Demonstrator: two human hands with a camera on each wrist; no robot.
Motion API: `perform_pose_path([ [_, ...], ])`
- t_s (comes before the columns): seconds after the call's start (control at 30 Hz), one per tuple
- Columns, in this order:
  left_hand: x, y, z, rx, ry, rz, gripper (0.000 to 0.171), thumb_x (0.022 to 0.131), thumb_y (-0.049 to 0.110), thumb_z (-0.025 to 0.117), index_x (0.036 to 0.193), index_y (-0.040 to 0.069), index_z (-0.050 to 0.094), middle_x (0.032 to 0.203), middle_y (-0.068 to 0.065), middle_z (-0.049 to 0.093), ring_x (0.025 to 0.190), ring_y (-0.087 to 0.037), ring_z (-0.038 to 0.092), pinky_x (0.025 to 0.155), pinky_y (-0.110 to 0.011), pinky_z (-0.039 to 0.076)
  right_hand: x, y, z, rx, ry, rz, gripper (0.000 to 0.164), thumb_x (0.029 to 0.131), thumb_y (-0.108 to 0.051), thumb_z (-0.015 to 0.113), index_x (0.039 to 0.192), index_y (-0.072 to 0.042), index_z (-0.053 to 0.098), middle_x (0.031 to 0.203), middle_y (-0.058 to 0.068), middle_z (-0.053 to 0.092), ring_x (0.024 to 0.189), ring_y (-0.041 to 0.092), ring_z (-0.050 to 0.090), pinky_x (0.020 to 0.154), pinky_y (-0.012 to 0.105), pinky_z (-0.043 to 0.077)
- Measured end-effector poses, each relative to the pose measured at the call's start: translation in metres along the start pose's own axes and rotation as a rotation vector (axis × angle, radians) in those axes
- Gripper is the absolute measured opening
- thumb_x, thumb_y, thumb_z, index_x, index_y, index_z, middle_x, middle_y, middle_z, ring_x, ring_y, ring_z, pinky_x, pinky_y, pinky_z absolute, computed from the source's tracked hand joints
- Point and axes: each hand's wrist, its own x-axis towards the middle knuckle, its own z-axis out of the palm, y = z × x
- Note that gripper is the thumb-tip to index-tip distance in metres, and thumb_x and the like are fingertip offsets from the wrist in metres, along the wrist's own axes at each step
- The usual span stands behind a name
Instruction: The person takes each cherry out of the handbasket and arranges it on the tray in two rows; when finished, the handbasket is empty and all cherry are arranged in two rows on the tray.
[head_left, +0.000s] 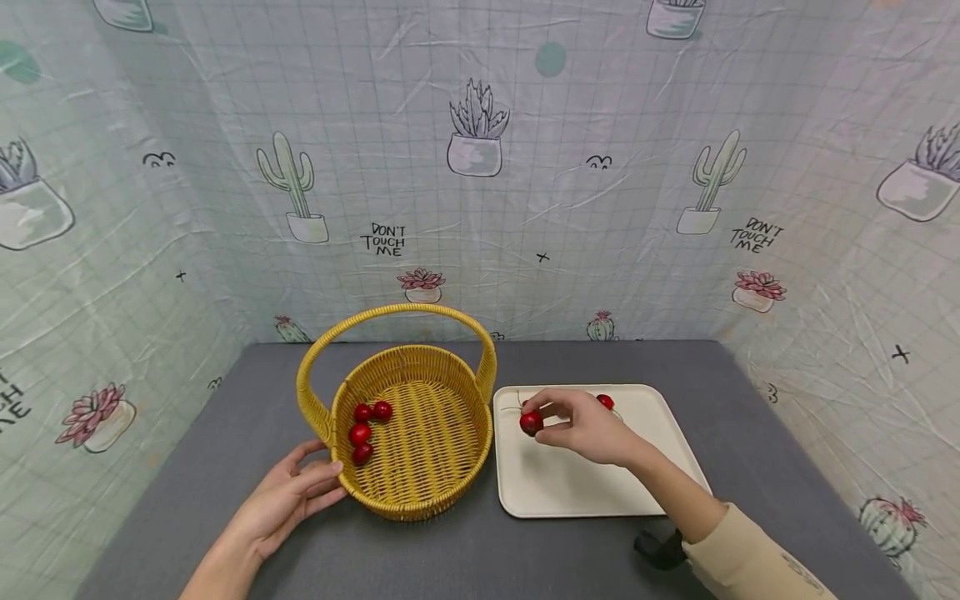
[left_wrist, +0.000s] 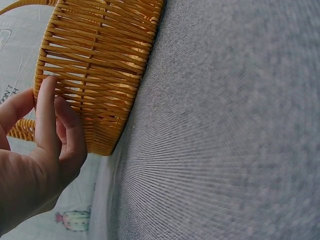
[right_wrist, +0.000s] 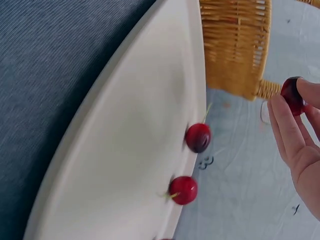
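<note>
A round yellow wicker basket point(head_left: 480, 467) with a tall arched handle stands on the table. Several red cherries point(head_left: 360, 433) lie inside it along the left. My left hand point(head_left: 288, 492) holds the basket's left rim, its fingers against the woven outer wall point(left_wrist: 95, 65) in the left wrist view. Over the tray's left part, my right hand point(head_left: 588, 425) pinches a dark red cherry point(head_left: 531, 422) between thumb and fingers. Beneath it is a cream tray point(head_left: 585, 492). In the right wrist view, two cherries, one dark red cherry point(right_wrist: 198, 138) and one brighter cherry point(right_wrist: 183, 190), rest on it; another shows at the bottom edge.
The table point(head_left: 480, 558) has a grey cloth top. A patterned curtain point(head_left: 540, 200) with drawn cacti encloses the back and sides. Beneath the right forearm, a black object point(head_left: 660, 550) is partly visible; its kind is unclear. The basket's handle rises well above its rim.
</note>
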Motion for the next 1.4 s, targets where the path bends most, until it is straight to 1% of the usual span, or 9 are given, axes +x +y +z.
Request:
perform_pose_path([
  [0.17,0.0,0.0,0.0,-0.001,-0.004,-0.002,0.081,0.106,0.017,0.061,0.16,0.001,0.002,0.128,-0.018,0.064,0.118,-0.026,0.064,0.101,-0.044,0.054,-0.007,0.009,-0.01,-0.072,0.063,0.021,0.031,0.092,-0.003,0.076,0.122,-0.007,0.07,0.115,0.002,0.071,0.113,0.026,0.065,0.096,0.048,0.054],
  [0.3,0.0,0.0,0.0,-0.003,-0.004,-0.002,0.081,0.106,0.017,0.061,0.159,0.001,0.002,0.128,-0.018,0.064,0.118,-0.025,0.065,0.1,-0.044,0.054,-0.013,0.018,-0.021,-0.056,0.102,0.074,0.032,0.092,-0.004,0.076,0.123,-0.006,0.069,0.115,0.004,0.071,0.115,0.027,0.063,0.097,0.051,0.051],
  [0.43,0.0,0.0,0.0,-0.004,-0.005,0.0,0.08,0.106,0.016,0.061,0.159,0.001,0.002,0.128,-0.018,0.064,0.118,-0.025,0.065,0.1,-0.043,0.054,-0.02,0.027,-0.032,-0.034,0.16,0.125,0.032,0.092,-0.004,0.076,0.123,-0.005,0.069,0.117,0.008,0.071,0.117,0.029,0.063,0.104,0.058,0.045],
  [0.5,0.0,0.0,0.001,-0.006,-0.003,-0.002,0.08,0.106,0.016,0.061,0.159,0.001,0.003,0.128,-0.018,0.064,0.117,-0.025,0.065,0.099,-0.043,0.055,-0.024,0.03,-0.037,-0.034,0.193,0.147,0.033,0.092,-0.005,0.077,0.124,-0.004,0.069,0.118,0.01,0.07,0.117,0.03,0.064,0.102,0.055,0.047],
  [0.6,-0.001,0.001,0.001,-0.007,0.002,-0.008,0.08,0.106,0.016,0.061,0.159,0.001,0.003,0.128,-0.018,0.064,0.116,-0.024,0.065,0.099,-0.042,0.055,-0.031,0.033,-0.044,-0.028,0.227,0.17,0.034,0.092,-0.006,0.077,0.125,-0.003,0.068,0.12,0.012,0.069,0.117,0.032,0.063,0.092,0.044,0.053],
  [0.73,-0.001,0.002,0.002,-0.002,0.009,-0.013,0.081,0.106,0.017,0.061,0.16,0.001,0.002,0.129,-0.018,0.063,0.117,-0.024,0.065,0.101,-0.043,0.054,-0.039,0.037,-0.054,-0.001,0.251,0.186,0.033,0.093,-0.006,0.077,0.125,-0.003,0.068,0.121,0.015,0.068,0.118,0.034,0.062,0.088,0.033,0.055],
  [0.97,-0.001,0.003,0.002,-0.009,0.003,-0.011,0.082,0.106,0.017,0.061,0.16,0.001,0.001,0.13,-0.019,0.062,0.119,-0.025,0.064,0.101,-0.044,0.054,-0.052,0.048,-0.073,-0.02,0.279,0.216,0.038,0.093,-0.005,0.076,0.129,0.001,0.065,0.13,0.02,0.064,0.123,0.038,0.059,0.084,0.031,0.058],
  [1.17,-0.001,0.002,0.002,-0.015,0.005,-0.009,0.08,0.107,0.016,0.06,0.159,0.001,0.002,0.13,-0.019,0.062,0.118,-0.026,0.064,0.102,-0.044,0.053,-0.06,0.062,-0.087,-0.042,0.3,0.245,0.041,0.094,-0.006,0.076,0.131,0.004,0.062,0.128,0.021,0.064,0.123,0.041,0.058,0.086,0.027,0.057],
  [1.4,-0.001,0.0,0.001,-0.016,-0.008,-0.008,0.08,0.107,0.017,0.059,0.16,0.002,0.001,0.13,-0.016,0.063,0.12,-0.025,0.064,0.102,-0.044,0.053,-0.068,0.077,-0.095,-0.065,0.301,0.285,0.038,0.095,-0.005,0.074,0.13,0.005,0.062,0.13,0.024,0.061,0.121,0.043,0.059,0.085,0.03,0.059],
])
